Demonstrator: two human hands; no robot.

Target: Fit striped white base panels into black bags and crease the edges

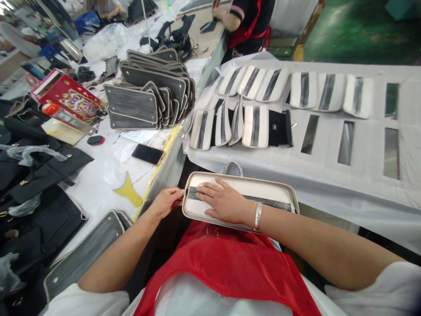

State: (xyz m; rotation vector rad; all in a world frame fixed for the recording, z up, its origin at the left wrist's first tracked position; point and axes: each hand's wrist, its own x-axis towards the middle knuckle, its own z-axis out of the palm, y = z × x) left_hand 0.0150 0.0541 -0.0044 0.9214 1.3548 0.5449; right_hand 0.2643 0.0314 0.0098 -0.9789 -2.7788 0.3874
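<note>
A long cream bag panel [269, 192] with rounded corners, a raised rim and a dark stripe along its middle is in front of my red apron [226, 267]. My right hand [223, 201] lies flat on its face, fingers spread and pointing left. At the panel's left end, my left hand [167, 202] pinches the edge between thumb and fingers. The fingertips are partly hidden there, and whether they also hold something small I cannot tell.
Left, a table carries stacked dark panels [131, 103], a phone [147, 154], a yellow scraper-like piece [129, 189], a red box [70, 96] and black bags [55, 215]. Right, striped cream pieces [256, 125] lie on a white-covered table [362, 193] with slots. A co-worker [250, 22] stands beyond.
</note>
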